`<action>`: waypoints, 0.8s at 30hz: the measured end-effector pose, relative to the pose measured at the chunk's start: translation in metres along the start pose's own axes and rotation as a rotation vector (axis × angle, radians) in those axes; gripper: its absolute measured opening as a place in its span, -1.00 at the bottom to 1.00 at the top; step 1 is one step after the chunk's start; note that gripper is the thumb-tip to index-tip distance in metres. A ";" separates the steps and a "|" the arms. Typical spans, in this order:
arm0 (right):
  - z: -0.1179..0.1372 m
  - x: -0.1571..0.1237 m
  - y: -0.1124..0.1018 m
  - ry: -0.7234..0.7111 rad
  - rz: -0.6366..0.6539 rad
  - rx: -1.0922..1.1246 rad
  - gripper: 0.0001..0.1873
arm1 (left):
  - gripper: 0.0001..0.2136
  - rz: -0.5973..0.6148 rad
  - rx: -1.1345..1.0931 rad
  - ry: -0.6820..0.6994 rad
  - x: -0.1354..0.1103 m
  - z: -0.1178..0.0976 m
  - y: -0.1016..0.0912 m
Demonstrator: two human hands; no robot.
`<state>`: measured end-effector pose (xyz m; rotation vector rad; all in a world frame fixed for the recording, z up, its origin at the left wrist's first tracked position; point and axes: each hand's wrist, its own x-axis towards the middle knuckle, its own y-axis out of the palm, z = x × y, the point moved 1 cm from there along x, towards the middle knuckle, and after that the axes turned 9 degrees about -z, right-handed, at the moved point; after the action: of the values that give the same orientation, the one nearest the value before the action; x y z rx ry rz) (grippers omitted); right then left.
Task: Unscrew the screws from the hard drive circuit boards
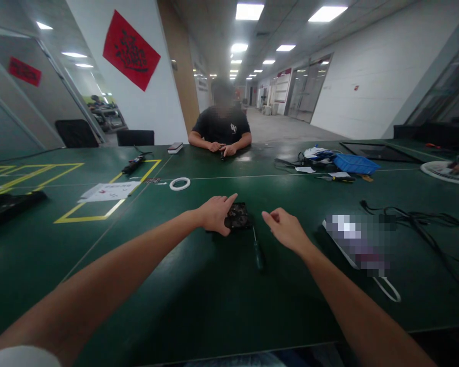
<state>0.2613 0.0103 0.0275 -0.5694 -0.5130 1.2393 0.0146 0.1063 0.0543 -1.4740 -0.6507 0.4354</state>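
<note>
A small dark rectangular device (238,216) with paler round marks on top lies on the green tabletop before me. My left hand (216,213) steadies it from the left, fingers at its far edge and thumb at its near edge. My right hand (285,227) is apart from it on the right, thumb and fingers drawn together; whether something small is between them cannot be made out. Between that hand and the device lies a screwdriver (257,255) with a green handle, its tip pointing at the device's right edge.
A phone-like object (340,244), partly pixelated, and black cables (416,219) lie right. Behind them are a blue tray (355,164) and a yellow-black tool (340,178). A white tape ring (179,184) and paper sheets (110,191) lie left. A person (222,127) sits opposite.
</note>
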 end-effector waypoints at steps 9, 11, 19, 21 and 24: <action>0.031 0.060 -0.012 0.409 0.805 0.966 -0.06 | 0.17 -0.167 -0.027 0.347 0.023 -0.035 -0.070; 0.033 0.060 -0.014 0.395 0.966 1.028 -0.05 | 0.17 -0.155 -0.024 0.404 0.033 -0.039 -0.077; 0.021 0.039 -0.028 0.404 1.125 1.163 -0.02 | 0.17 -0.053 -0.077 0.502 0.062 -0.051 -0.084; 0.014 0.038 -0.040 0.416 1.047 1.172 -0.08 | 0.13 -0.111 -0.114 0.464 0.058 -0.055 -0.082; -0.004 0.045 -0.067 0.455 0.878 1.150 -0.17 | -0.02 -0.245 -0.228 0.302 0.043 -0.060 -0.063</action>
<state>0.3232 0.0379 0.0709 -0.0248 0.9253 1.8781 0.0785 0.0830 0.1238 -1.6091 -0.6420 -0.0541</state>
